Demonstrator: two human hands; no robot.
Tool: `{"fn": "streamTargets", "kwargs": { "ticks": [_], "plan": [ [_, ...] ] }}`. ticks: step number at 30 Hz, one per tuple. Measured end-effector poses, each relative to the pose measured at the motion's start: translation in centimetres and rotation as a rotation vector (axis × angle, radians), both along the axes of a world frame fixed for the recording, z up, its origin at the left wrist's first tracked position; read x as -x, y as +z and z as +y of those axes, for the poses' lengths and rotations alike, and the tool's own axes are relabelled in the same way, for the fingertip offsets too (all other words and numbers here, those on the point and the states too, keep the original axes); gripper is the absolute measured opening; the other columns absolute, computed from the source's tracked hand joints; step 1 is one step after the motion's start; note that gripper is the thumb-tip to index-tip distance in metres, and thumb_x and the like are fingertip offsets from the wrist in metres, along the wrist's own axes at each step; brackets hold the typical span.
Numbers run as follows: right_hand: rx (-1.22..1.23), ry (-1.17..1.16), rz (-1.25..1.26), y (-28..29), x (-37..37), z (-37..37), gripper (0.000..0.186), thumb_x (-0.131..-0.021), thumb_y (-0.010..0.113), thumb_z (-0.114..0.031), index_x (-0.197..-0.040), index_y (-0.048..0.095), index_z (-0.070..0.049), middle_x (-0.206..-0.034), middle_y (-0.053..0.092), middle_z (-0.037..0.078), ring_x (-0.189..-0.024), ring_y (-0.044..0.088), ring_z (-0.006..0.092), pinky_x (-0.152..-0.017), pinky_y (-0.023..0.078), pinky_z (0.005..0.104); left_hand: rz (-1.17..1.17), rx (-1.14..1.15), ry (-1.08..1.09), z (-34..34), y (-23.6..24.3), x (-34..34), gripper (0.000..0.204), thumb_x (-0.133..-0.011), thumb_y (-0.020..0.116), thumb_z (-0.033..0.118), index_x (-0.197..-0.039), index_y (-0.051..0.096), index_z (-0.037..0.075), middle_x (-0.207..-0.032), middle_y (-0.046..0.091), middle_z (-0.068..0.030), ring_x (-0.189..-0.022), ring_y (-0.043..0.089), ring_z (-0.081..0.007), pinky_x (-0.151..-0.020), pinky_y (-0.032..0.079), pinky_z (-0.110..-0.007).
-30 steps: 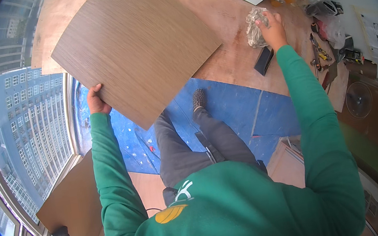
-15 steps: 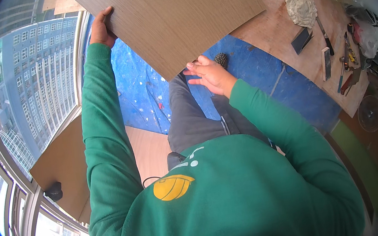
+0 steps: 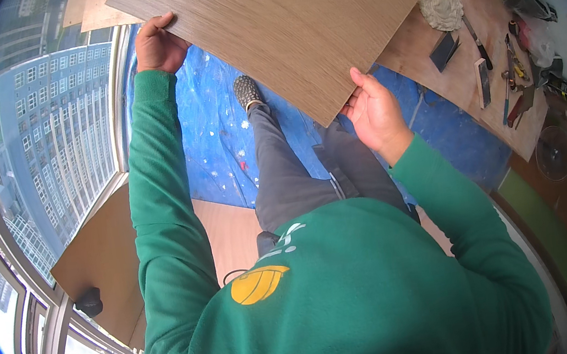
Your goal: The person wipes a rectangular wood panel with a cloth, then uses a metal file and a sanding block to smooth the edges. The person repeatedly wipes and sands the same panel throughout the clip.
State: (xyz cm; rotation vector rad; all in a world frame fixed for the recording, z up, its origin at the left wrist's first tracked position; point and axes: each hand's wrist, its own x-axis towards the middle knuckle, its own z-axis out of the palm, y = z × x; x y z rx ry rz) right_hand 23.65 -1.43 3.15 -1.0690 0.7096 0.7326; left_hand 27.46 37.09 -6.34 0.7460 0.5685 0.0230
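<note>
A brown wood-grain board (image 3: 293,29) is held up in front of me, one corner pointing toward my legs and its far part cut off by the view's top edge. My left hand (image 3: 161,44) grips its left edge, thumb on top and fingers underneath. At the right edge near the close corner, my right hand (image 3: 375,111) holds the board with the thumb along the rim and the fingers partly hidden beneath it.
A wooden worktop (image 3: 417,52) on the right carries a crumpled whitish cloth (image 3: 441,4), a dark sanding block (image 3: 445,52) and several hand tools (image 3: 514,71). Blue sheeting (image 3: 213,129) covers the floor. Windows (image 3: 48,129) line the left side, with a brown panel (image 3: 105,261) leaning nearby.
My right hand has gone from open fingers beside the near corner to a grip on the right edge. The board has shifted right and its near corner has come closer; one foot now shows.
</note>
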Motion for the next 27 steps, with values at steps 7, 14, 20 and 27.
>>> {"fn": "streamTargets", "kwargs": {
  "ticks": [7,14,20,27],
  "plan": [
    [0.062,0.032,-0.188,1.4,-1.5,-4.9,0.034,-0.101,0.058,-0.009,-0.134,0.057,-0.002,-0.137,0.063,0.011,-0.125,0.059,0.0212,-0.107,0.044,0.0401,-0.159,0.156,0.036,-5.1,2.4,1.5,0.056,-0.086,0.064,0.005,-0.14,0.051,-0.004,-0.138,0.064,-0.0177,-0.129,0.063,-0.0339,-0.112,0.047,-0.056],
    [0.094,0.179,-0.26,-0.1,-5.9,-6.5,0.037,-0.103,0.058,-0.007,-0.139,0.056,0.003,-0.131,0.067,0.011,-0.12,0.062,0.0183,-0.104,0.047,0.0362,-0.209,0.272,0.139,-7.7,0.0,7.0,0.062,-0.084,0.064,0.005,-0.144,0.051,0.0,-0.14,0.063,-0.0149,-0.128,0.062,-0.0333,-0.107,0.052,-0.053],
    [0.149,0.298,-0.25,-3.8,-5.9,-7.3,0.04,-0.106,0.054,-0.009,-0.145,0.053,0.0,-0.139,0.064,0.011,-0.128,0.059,0.0192,-0.108,0.046,0.0385,-0.158,0.223,0.141,-8.0,-1.4,7.6,0.065,-0.082,0.067,0.006,-0.145,0.051,0.001,-0.139,0.063,-0.0135,-0.126,0.063,-0.0327,-0.106,0.052,-0.052],
    [0.221,0.244,-0.171,-5.1,-5.7,-7.3,0.042,-0.107,0.056,-0.011,-0.147,0.053,-0.002,-0.135,0.065,0.008,-0.123,0.06,0.0172,-0.102,0.048,0.0391,-0.031,0.139,0.058,-8.7,-2.9,7.6,0.061,-0.086,0.07,0.014,-0.143,0.052,0.005,-0.139,0.061,-0.0123,-0.126,0.062,-0.032,-0.1,0.055,-0.055]
  ]
}}
